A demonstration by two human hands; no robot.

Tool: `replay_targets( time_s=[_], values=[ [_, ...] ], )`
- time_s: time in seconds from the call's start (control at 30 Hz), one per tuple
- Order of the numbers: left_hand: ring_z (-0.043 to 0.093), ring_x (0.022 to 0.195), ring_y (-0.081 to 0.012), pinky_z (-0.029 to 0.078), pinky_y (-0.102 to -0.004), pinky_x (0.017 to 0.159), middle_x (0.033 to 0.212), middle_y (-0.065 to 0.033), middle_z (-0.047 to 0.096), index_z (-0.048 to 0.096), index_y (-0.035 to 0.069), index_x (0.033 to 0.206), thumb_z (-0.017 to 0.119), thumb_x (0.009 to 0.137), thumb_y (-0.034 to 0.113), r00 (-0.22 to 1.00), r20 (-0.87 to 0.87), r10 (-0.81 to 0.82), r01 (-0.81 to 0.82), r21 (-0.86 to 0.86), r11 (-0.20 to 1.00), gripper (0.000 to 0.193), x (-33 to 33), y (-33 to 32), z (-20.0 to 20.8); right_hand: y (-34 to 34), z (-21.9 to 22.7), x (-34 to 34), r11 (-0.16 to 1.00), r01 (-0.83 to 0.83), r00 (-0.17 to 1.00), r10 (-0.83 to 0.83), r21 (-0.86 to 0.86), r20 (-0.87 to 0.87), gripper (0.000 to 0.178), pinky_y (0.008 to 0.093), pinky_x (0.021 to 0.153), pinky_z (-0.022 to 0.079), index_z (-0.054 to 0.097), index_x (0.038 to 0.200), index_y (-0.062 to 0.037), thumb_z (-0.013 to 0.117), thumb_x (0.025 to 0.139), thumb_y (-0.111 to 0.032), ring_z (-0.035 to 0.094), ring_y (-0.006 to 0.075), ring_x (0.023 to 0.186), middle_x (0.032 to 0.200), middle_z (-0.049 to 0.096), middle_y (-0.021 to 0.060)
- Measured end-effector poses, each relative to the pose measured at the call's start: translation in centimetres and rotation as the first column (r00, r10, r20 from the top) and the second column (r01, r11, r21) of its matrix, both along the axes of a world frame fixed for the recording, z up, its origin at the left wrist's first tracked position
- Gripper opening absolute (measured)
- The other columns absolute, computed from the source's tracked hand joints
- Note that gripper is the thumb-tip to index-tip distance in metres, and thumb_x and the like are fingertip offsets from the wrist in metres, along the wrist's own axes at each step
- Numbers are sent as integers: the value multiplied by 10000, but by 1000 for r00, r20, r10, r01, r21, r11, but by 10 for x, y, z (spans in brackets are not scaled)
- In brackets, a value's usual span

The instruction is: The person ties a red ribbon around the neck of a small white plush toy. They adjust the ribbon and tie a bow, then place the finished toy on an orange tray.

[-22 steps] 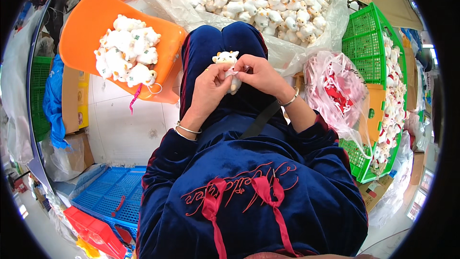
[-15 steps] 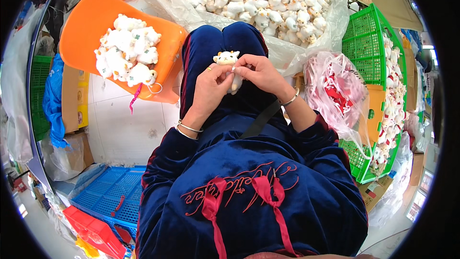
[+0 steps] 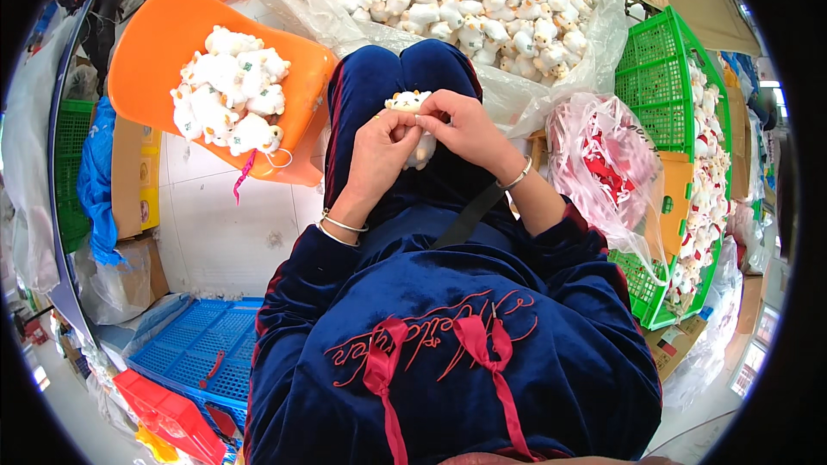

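A small white plush toy (image 3: 422, 153) with tan horns and ears rests on my lap, its head toward my knees. My left hand (image 3: 382, 148) closes round its left side, thumb and forefinger pinched at its neck. From the right, my right hand (image 3: 465, 131) meets it there, thumb and forefinger also pressed together. Whatever is between the fingertips is too small and hidden to name. At the left, an orange chair (image 3: 142, 60) carries a heap of similar white plush toys (image 3: 231, 77), with a pink ribbon (image 3: 245, 176) hanging off its edge.
Beyond my knees lies a big clear plastic bag (image 3: 293, 9) full of white plush toys. On the right are a plastic bag with red pieces (image 3: 607, 164) and a green crate (image 3: 650, 60) beside more toys. A blue crate (image 3: 194, 344) and red bin (image 3: 168, 413) stand lower left.
My fingers have drawn closer together at the toy's neck, and my right hand has shifted slightly. The toy's face is now more covered. Everything around stays put.
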State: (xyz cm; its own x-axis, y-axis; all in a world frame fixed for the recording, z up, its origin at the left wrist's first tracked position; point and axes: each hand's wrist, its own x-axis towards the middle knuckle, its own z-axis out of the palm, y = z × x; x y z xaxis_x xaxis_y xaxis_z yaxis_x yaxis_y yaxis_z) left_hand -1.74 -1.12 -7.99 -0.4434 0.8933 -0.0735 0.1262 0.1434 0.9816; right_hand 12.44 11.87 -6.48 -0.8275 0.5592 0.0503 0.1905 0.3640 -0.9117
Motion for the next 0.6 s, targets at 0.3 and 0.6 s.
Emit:
replay_targets(
  time_s=[0.3,0.6],
  values=[
    [494,703,-35,432,-204,637,794,43,589,736,-1,1003,765,933,96,1000,20,-23,23,24,999,122,-3,2,-5,5,13,2,986,-134,989,139,100,-42,90,307,746,524,675,999,-22,683,912,-43,626,167,791,875,654,73],
    [490,721,-43,443,-212,656,808,44,580,737,12,1015,784,923,131,999,14,-47,47,-10,999,158,-5,1,-4,8,13,3,995,-81,992,86,-62,90,90,270,720,508,665,989,-2,703,942,-69,597,104,771,847,654,37]
  ],
)
